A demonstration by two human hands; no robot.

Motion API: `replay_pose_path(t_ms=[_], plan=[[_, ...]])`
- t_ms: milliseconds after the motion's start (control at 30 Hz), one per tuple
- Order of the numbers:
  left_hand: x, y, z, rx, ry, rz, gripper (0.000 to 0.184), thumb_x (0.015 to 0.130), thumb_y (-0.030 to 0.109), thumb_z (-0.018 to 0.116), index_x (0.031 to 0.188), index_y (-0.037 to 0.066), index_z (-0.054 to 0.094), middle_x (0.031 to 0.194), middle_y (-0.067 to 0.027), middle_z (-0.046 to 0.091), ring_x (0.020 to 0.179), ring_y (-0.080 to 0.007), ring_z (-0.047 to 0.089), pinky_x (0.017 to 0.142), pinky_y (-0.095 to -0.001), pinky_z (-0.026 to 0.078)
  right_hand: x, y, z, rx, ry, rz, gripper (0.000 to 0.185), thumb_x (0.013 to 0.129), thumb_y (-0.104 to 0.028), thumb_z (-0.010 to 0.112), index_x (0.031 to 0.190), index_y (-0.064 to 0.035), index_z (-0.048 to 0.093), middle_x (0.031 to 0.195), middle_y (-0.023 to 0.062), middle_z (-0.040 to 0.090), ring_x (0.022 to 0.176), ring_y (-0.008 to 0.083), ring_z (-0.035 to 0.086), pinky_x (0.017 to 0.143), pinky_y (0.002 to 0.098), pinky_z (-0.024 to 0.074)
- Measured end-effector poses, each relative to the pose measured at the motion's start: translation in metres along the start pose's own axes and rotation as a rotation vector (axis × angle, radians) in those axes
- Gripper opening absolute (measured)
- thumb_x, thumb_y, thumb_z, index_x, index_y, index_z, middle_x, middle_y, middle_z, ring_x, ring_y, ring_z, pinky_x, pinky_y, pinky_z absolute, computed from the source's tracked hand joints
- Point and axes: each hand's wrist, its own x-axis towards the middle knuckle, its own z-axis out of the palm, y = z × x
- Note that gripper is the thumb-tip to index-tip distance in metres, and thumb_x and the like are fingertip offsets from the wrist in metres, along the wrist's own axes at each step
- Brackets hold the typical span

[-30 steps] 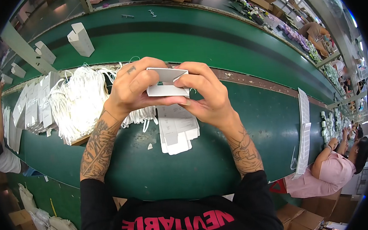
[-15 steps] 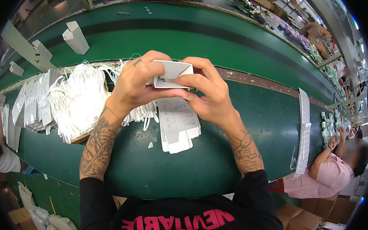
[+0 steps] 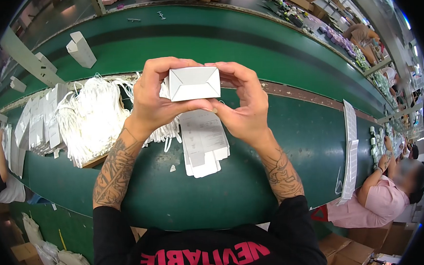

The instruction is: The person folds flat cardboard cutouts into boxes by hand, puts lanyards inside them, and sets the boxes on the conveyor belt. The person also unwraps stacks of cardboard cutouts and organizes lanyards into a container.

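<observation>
A small white carton (image 3: 195, 82) is held up over the bench, its end with folded, interlocked flaps facing me. My left hand (image 3: 154, 94) wraps its left side, thumb along the lower edge. On the right side, my right hand (image 3: 243, 94) grips the same carton, its thumb below near the left thumb. Beneath them on the green bench lies a small stack of flat, printed white cartons (image 3: 203, 138). To the left of my left hand sits a heap of white cords (image 3: 94, 120), bundled in loops.
Flat white cartons (image 3: 41, 118) stand stacked beyond the cords. An upright open carton (image 3: 81, 50) is on the green belt (image 3: 177, 35) across the bench. Long white sheets (image 3: 350, 148) lie at right, near a person in pink (image 3: 379, 200). Another person works at far left.
The carton's end flaps were open with my fingers inside; now they are folded flat into a closed end. Both hands have moved to the carton's sides. The upright carton on the belt shifted slightly left.
</observation>
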Motion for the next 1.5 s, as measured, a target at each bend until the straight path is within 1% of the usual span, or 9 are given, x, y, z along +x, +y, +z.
replay_pose_path(t_ms=[200,300,467,500,667,967,1167,1367,1500], plan=[[0.010,0.003,-0.013,0.080,-0.108,-0.033,0.068,0.069,0.027,0.092,0.123,0.007,0.054,0.118,-0.0088,0.071,0.115,-0.0252,0.066,0.101,-0.0406,0.051,0.002,0.011,-0.009,0.329,-0.093,0.294,0.072,0.087,-0.020,0.077,0.147,-0.0060,0.039,0.123,0.0152,0.062,0.106,0.0236,0.066,0.091,0.0350,0.0534],[0.023,0.009,-0.018,0.283,-0.241,0.156,0.064,0.069,0.024,0.090,0.122,0.012,0.057,0.127,-0.0054,0.068,0.128,-0.0281,0.058,0.111,-0.0442,0.040,0.003,0.018,-0.021,1.095,-0.292,0.846,0.104,0.088,-0.088,0.015,0.150,-0.0073,0.036,0.126,0.0136,0.060,0.105,0.0225,0.064,0.089,0.0387,0.0516],[0.029,0.020,-0.022,0.472,-0.415,0.095,0.068,0.068,0.019,0.088,0.129,0.015,0.057,0.141,-0.0073,0.059,0.136,-0.0338,0.048,0.114,-0.0465,0.035,0.019,0.029,-0.003,0.911,-0.040,0.839,0.073,0.100,-0.046,0.063,0.151,-0.0039,0.033,0.131,0.0149,0.061,0.116,0.0219,0.063,0.097,0.0392,0.0531],[0.029,0.022,-0.032,0.552,-0.407,0.061,0.071,0.068,0.020,0.089,0.130,0.014,0.056,0.142,-0.0099,0.058,0.135,-0.0356,0.048,0.114,-0.0470,0.034,0.025,0.047,-0.005,0.945,-0.019,0.747,0.077,0.089,-0.016,0.079,0.150,-0.0021,0.033,0.131,0.0156,0.061,0.119,0.0230,0.062,0.101,0.0390,0.0521],[0.012,0.010,-0.077,0.664,-0.863,-0.337,0.037,0.088,0.019,0.073,0.123,0.010,0.063,0.111,-0.0074,0.064,0.105,-0.0233,0.060,0.091,-0.0398,0.043,0.022,0.173,-0.008,0.236,0.057,0.556,0.071,0.083,-0.004,0.082,0.138,0.0055,0.039,0.128,0.0193,0.062,0.119,0.0260,0.062,0.102,0.0378,0.0512],[-0.007,-0.032,-0.042,0.715,-0.784,-0.312,0.028,0.094,0.026,0.067,0.115,0.008,0.067,0.099,-0.0095,0.067,0.094,-0.0269,0.062,0.090,-0.0382,0.041,-0.008,0.175,-0.014,-0.068,0.038,0.628,0.081,0.088,-0.031,0.080,0.148,0.0012,0.036,0.134,0.0238,0.058,0.126,0.0314,0.056,0.106,0.0422,0.0462],[0.041,-0.022,-0.063,0.343,-0.772,-0.551,0.020,0.099,0.021,0.063,0.092,0.003,0.066,0.069,-0.0051,0.061,0.060,-0.0124,0.055,0.056,-0.0300,0.045,-0.068,0.092,-0.053,-0.071,-0.022,0.630,0.029,0.095,-0.021,0.072,0.116,-0.0026,0.064,0.101,0.0021,0.067,0.086,0.0085,0.060,0.076,0.0254,0.0492],[0.114,-0.038,-0.059,0.485,-0.594,-0.425,0.033,0.106,0.030,0.055,0.085,0.004,0.051,0.065,0.0051,0.045,0.059,-0.0026,0.038,0.052,-0.0235,0.032,-0.087,0.034,-0.024,-0.532,-0.396,0.445,0.060,0.066,-0.054,0.089,0.093,-0.0097,0.058,0.095,0.0041,0.051,0.094,0.0244,0.045,0.087,0.0388,0.0300],[0.147,-0.075,-0.064,0.607,-0.531,-0.385,0.031,0.106,0.028,0.056,0.089,0.003,0.050,0.067,0.0032,0.042,0.063,-0.0060,0.038,0.056,-0.0253,0.033,-0.088,0.031,-0.023,-0.491,-0.405,0.462,0.058,0.067,-0.050,0.090,0.093,-0.0101,0.058,0.097,0.0038,0.050,0.095,0.0246,0.044,0.088,0.0394,0.0281]])
